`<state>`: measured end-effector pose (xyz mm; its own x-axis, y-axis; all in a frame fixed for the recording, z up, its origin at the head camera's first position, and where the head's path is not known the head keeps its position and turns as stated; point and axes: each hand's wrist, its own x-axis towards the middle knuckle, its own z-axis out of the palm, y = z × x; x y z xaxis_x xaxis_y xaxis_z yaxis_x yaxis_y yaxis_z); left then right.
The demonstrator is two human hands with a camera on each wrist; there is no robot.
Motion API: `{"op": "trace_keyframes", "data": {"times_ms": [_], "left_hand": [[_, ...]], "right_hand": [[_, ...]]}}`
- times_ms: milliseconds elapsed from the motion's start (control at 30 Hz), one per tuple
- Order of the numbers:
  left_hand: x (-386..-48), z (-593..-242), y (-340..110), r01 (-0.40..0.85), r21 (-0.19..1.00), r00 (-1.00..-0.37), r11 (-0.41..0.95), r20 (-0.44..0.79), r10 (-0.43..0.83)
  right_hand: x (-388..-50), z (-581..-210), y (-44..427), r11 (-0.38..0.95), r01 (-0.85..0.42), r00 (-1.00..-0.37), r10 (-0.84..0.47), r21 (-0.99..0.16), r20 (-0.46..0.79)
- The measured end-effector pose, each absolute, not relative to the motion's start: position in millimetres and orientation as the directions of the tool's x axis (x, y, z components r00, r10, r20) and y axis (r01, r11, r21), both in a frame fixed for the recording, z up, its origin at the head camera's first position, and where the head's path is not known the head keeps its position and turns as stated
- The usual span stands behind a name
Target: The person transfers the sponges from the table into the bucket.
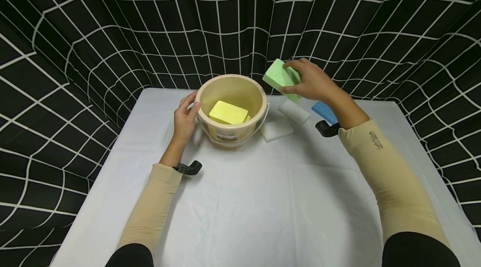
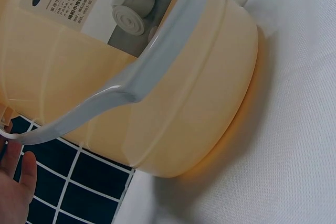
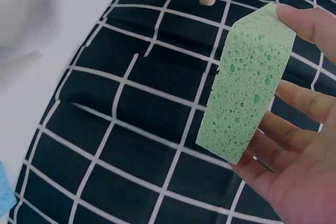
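Note:
A beige bucket [image 1: 204, 91] with a pale wire-like handle [image 2: 157, 51] and a printed label stands toward the back of the table. Inside lies a yellow sponge [image 1: 229, 112], with another yellow edge partly hidden under it. My left hand [image 1: 185, 119] rests against the bucket's left side, thumb by the rim; only part of that hand shows in the left wrist view. To the right of the bucket, above the tabletop, my right hand [image 1: 313, 81] grips a light green sponge [image 3: 249, 77] between thumb and fingers.
Two white sponge blocks [image 1: 277, 129] lie on the white table [image 1: 240, 200] right of the bucket. A blue sponge [image 1: 325, 112] sits farther right, partly behind the right forearm. A black curtain with white grid lines [image 1: 233, 21] hangs behind the table's back edge.

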<state>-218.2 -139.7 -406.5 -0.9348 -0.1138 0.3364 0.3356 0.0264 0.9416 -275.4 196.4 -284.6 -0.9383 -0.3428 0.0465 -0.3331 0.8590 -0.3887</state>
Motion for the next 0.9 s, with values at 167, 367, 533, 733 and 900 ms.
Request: {"op": "trace_keyframes", "data": {"times_ms": [167,367,533,733,900], "left_hand": [[-218,-405,-139,0.323,0.946,-0.939,0.023,0.323,-0.116],[-218,-405,-138,0.326,0.945,-0.936,0.025,0.326,-0.131],[-218,-405,-139,0.319,0.947,-0.938,0.034,0.321,-0.130],[-217,-406,-139,0.324,0.946,-0.937,0.024,0.325,-0.132],[-218,-406,-138,0.321,0.947,-0.938,0.014,0.320,-0.130]], "right_hand": [[-281,-283,183,0.849,-0.355,-0.929,-0.368,-0.391,0.043],[-289,-285,163,0.832,-0.372,-0.919,-0.393,-0.411,0.036],[-293,-287,145,0.818,-0.386,-0.908,-0.418,-0.425,0.022],[-294,-292,127,0.807,-0.406,-0.894,-0.449,-0.428,0.001],[-292,-297,112,0.814,-0.431,-0.881,-0.474,-0.390,-0.014]]}}
